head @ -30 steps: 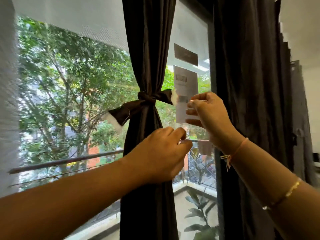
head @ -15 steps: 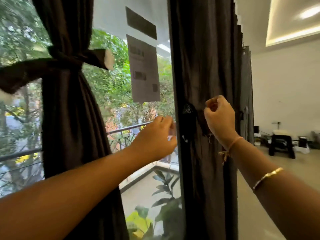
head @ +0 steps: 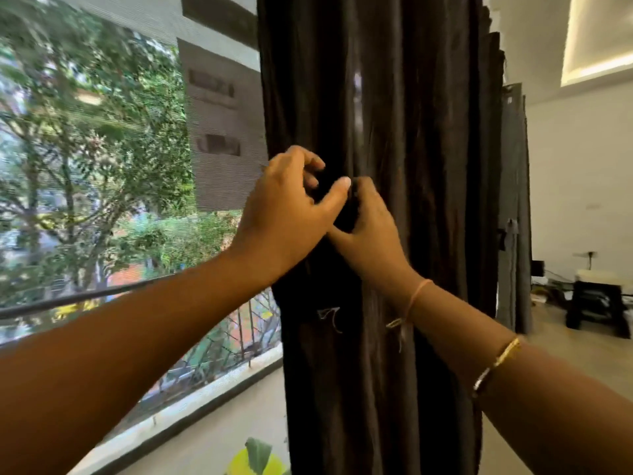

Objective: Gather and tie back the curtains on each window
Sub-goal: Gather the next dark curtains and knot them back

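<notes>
1. Mesh-screened glass window [head: 102,149]: the curtain tied with a bow a second ago has left view, as the camera swung right.
2. Left hand [head: 291,214]: it has moved off the glass onto cloth, fingers curled and thumb pressed against a dark fold.
3. Right hand [head: 371,234]: still at that fold, fingers curled into it; fingertips hidden.
4. Dark brown pleated fabric curtain [head: 411,114]: hangs loose just right of the window. Judgement: gathering here is only beginning.

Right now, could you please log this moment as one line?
left hand: grips dark brown pleated fabric curtain | right hand: grips it too | curtain: hanging straight
</notes>
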{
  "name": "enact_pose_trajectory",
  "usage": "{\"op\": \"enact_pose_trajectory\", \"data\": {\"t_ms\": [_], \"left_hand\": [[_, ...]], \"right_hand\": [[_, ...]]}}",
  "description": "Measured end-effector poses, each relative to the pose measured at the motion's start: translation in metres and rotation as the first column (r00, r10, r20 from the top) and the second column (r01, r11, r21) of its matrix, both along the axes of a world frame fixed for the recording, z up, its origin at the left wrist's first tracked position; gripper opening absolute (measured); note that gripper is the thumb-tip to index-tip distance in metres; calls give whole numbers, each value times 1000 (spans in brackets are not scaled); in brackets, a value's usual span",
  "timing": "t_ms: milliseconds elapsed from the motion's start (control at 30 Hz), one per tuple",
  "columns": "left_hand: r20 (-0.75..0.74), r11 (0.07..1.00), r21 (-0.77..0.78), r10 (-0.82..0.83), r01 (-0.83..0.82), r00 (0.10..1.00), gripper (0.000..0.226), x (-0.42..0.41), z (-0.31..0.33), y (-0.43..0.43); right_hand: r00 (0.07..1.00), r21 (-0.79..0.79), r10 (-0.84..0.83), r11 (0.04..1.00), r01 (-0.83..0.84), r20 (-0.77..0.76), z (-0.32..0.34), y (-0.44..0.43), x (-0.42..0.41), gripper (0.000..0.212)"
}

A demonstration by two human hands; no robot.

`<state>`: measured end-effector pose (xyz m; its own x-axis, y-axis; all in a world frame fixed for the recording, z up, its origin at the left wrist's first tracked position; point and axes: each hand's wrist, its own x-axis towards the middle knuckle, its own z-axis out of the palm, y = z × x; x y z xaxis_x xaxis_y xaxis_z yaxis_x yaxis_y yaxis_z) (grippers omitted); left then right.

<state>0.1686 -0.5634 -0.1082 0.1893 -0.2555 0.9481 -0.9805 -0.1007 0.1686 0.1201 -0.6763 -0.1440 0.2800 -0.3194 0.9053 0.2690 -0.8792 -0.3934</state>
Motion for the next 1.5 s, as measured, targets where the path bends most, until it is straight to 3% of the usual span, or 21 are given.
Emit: {"op": "enact_pose_trajectory", "data": {"t_ms": [133,200,300,367,433,533,633,700,767,867,967,1067,1167,1267,1300,1333,1367,1400,1500], "left_hand": [[-167,994,36,105,-100,980,57,14,16,-23],[-163,983,24,185,-183,969,53,25,19,-26],[-116,954,51,299,-295,947,42,42,22,-27],[-75,945,49,327,-324,942,51,48,23,-26],[1,952,28,305,-305,952,67,48,23,-24],[153,936,22,345,-352,926,84,45,25,-21],[196,849,7,516,-528,834,76,45,32,-24],[187,795,-2,597,-607,781,63,45,38,-24],[176,767,-50,638,-640,750,54,45,48,-24],[205,735,-151,677,-661,707,40,44,61,-26],[210,685,-246,728,-686,652,37,34,77,-24],[195,563,-254,826,-787,528,38,27,95,-39],[138,496,-182,868,-849,477,39,30,97,-50],[47,530,-107,848,-842,528,48,27,85,-56],[109,320,-225,947,-920,303,54,-2,114,-57],[128,165,-387,984,-907,125,60,-39,141,-61],[125,242,-376,970,-894,210,65,-39,145,-54],[99,175,-373,984,-911,149,69,-42,153,-52],[-8,133,-270,990,-954,140,61,-39,165,-46]], "right_hand": [[976,-140,218,966,-216,-2,1,7,19,36],[970,-155,240,958,-242,-30,2,3,24,32],[970,-71,224,973,-218,96,8,-17,25,26],[974,-45,131,991,-124,184,14,-37,23,20],[978,-32,-65,997,73,196,23,-59,21,21],[941,19,-308,951,308,139,37,-83,23,43],[920,-28,-379,923,383,102,50,-95,26,49],[908,-139,-378,904,404,180,55,-95,28,43],[932,-260,-241,914,312,272,61,-92,34,41],[969,-270,136,960,-77,205,75,-82,45,47],[893,-126,434,899,-420,118,97,-71,61,67],[770,-26,629,776,-630,107,126,-71,61,90],[828,-101,560,826,-554,40,130,-71,61,101],[886,-150,449,874,-462,-114,128,-67,62,96],[758,-281,652,730,-623,11,174,-78,70,93],[658,-324,751,637,-699,55,206,-72,52,89],[669,-327,742,641,-694,36,203,-73,53,87],[663,-357,746,637,-683,62,211,-65,56,85],[637,-346,771,599,-722,4,214,-61,65,84]]}}
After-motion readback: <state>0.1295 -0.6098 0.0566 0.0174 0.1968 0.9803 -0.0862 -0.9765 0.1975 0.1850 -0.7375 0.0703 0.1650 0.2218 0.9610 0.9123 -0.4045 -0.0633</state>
